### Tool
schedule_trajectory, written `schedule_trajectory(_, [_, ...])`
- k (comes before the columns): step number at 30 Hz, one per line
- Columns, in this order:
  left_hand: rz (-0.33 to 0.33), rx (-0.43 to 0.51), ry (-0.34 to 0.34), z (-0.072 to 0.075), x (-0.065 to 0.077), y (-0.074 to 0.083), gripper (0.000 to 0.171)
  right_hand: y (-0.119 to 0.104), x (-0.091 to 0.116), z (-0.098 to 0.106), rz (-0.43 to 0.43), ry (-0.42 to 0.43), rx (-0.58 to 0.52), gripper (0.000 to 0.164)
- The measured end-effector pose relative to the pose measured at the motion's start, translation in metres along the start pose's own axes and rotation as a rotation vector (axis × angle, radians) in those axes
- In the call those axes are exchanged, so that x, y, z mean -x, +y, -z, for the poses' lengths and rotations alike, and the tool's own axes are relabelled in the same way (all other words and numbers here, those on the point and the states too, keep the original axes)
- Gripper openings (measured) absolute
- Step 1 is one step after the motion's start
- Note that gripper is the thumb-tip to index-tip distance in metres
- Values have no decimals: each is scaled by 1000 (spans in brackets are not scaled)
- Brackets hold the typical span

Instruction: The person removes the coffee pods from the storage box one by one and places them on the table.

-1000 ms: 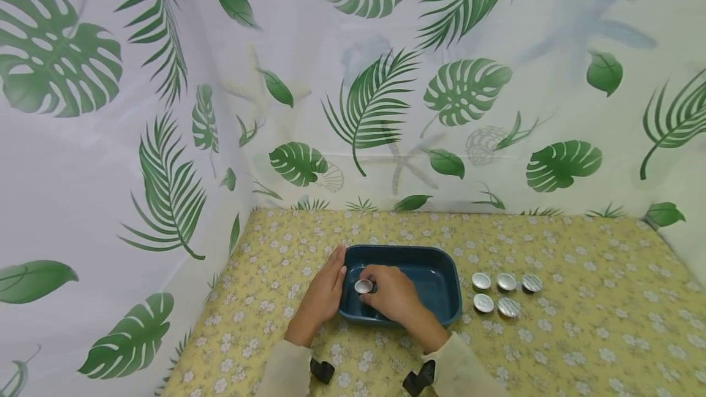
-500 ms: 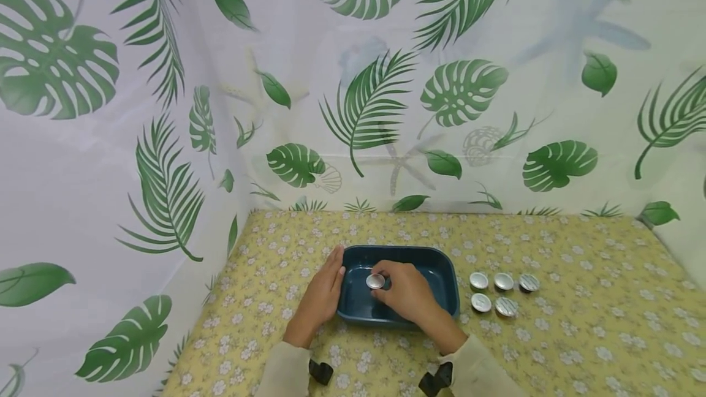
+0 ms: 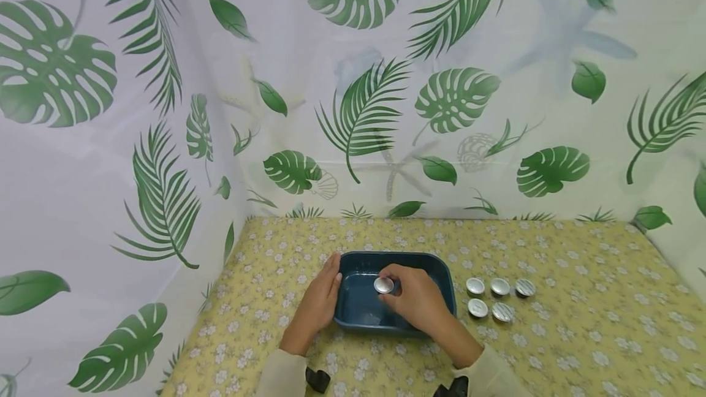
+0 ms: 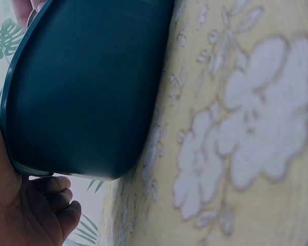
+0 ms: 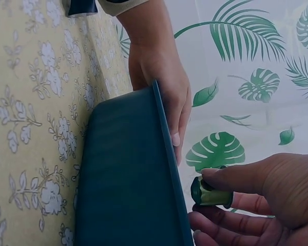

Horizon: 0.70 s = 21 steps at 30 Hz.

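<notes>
My right hand (image 3: 417, 300) pinches a coffee capsule (image 3: 383, 285) between thumb and fingers, over the inside of the dark blue rectangular dish (image 3: 358, 308). The capsule's round silver lid faces up. In the right wrist view its gold-green body (image 5: 214, 196) shows between thumb and fingers, beside the dish rim (image 5: 167, 133). My left hand (image 3: 315, 304) rests against the dish's left side, its fingers mostly straight along the wall. Seen from the left wrist, the outer wall (image 4: 92, 92) fills much of the view, with a few loosely bent fingers (image 4: 59, 201) at the dish's end.
Several silver-lidded capsules (image 3: 500, 287) stand in two short rows to the right of the dish. A yellow flowered cloth (image 3: 584, 311) covers the table. Leaf-patterned white sheets (image 3: 386, 139) hang behind and at the left.
My right hand has carried the capsule rightward, from near the dish's left end toward its middle. My left hand stays at the dish's left side. The head view has shifted slightly.
</notes>
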<state>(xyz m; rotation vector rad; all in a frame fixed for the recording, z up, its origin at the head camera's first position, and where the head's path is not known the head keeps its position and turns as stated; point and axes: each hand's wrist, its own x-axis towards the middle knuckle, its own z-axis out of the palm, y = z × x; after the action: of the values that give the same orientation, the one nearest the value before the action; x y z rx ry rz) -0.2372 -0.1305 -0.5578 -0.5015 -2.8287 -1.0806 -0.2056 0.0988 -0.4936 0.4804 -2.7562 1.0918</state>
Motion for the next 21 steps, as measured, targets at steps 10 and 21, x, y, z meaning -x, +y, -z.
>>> schedule_trajectory(10, [5,0,-13,3,0,2,55,3,7,6,-73,22,-24,34])
schedule_trajectory(21, [-1,0,-9,1,1,-1,55,9,19,11,-51,39,-44,36])
